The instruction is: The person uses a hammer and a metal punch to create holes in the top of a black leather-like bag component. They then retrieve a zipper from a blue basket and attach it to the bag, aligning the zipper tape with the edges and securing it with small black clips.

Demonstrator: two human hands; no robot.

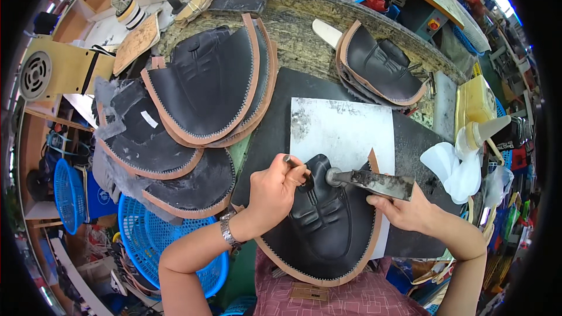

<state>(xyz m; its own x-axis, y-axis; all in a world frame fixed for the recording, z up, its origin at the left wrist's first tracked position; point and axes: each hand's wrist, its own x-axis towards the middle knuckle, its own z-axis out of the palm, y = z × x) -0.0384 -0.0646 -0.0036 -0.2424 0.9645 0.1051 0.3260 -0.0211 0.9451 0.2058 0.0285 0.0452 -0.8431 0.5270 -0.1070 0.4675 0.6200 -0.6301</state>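
Pinching a punch-like rod, the left hand is at nine o'clock from the hammer. The right hand grips this hammer, its head pointing to nine o'clock

Over there, a mottled yellow-grey workbench is carrying a flat black mat. A large left stack of tan-edged black leather uppers and a smaller right stack are also resting there.

Dark rod partly hidden by left fingers, hammer partly by right fingers
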